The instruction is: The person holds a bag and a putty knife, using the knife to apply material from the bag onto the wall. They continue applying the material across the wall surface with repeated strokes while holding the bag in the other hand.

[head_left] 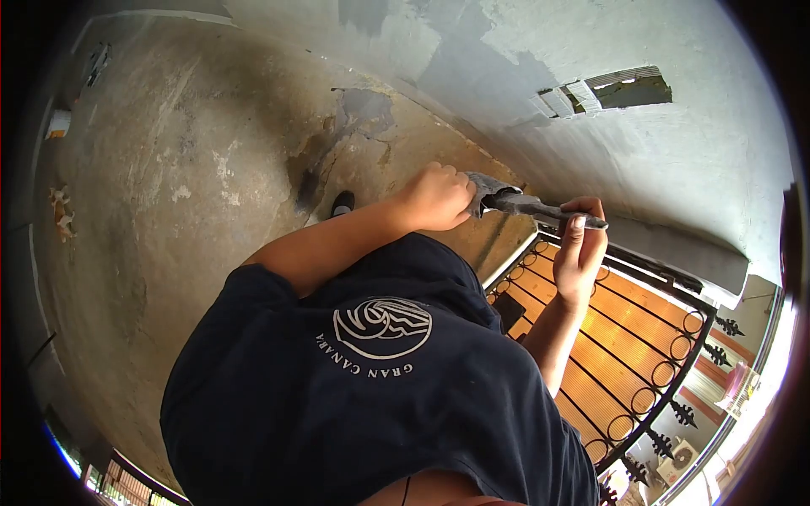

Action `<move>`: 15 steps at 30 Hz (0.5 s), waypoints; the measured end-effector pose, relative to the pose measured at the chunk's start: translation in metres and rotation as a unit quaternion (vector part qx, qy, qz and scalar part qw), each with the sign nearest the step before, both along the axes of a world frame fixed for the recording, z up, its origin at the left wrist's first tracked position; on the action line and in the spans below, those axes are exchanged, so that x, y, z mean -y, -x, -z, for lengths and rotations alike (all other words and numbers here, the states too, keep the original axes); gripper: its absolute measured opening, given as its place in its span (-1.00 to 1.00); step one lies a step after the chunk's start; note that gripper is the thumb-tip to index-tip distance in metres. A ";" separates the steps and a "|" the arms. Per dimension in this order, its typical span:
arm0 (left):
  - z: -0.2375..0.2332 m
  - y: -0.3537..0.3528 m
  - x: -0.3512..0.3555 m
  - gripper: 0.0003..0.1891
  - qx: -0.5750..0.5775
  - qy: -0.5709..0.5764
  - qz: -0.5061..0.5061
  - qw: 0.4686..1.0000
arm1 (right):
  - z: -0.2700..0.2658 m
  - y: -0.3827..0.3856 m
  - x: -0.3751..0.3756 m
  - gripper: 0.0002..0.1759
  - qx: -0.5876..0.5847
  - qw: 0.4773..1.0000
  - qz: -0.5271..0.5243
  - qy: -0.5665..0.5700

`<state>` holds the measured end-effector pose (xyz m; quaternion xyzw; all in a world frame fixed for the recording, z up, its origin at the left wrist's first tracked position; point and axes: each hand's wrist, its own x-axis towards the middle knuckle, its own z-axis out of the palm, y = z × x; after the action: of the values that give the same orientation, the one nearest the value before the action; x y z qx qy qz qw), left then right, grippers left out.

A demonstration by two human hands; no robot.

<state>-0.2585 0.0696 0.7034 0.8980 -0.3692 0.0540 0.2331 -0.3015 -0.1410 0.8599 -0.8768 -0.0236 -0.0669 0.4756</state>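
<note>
My left hand (436,198) is closed around a crumpled grey rag (483,187), bunched over the wider end of a long dark-grey tool (540,207). The tool looks smeared with grey material, and its exact kind cannot be made out. Near its narrow tip, my right hand (578,249) pinches it between thumb and fingers. Both hands are in front of my chest, with the tool stretched between them. My left palm and whatever lies inside the rag are hidden.
A metal gate (624,354) with orange panels stands to the right. Beyond my hands rises a grey wall (489,59) with a rectangular vent opening (620,91). On the stained concrete floor (211,126), a cat (61,211) and a white-and-orange bucket (59,124) are at far left.
</note>
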 end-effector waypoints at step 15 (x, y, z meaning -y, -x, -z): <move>-0.004 0.003 0.008 -0.69 0.002 0.005 0.016 1.000 | 0.006 0.013 0.012 -0.60 0.041 0.999 0.019 -0.028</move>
<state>-0.2617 0.0616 0.7076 0.8909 -0.3836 0.0540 0.2373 -0.3149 -0.1532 0.8536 -0.8600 -0.0249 -0.1125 0.4971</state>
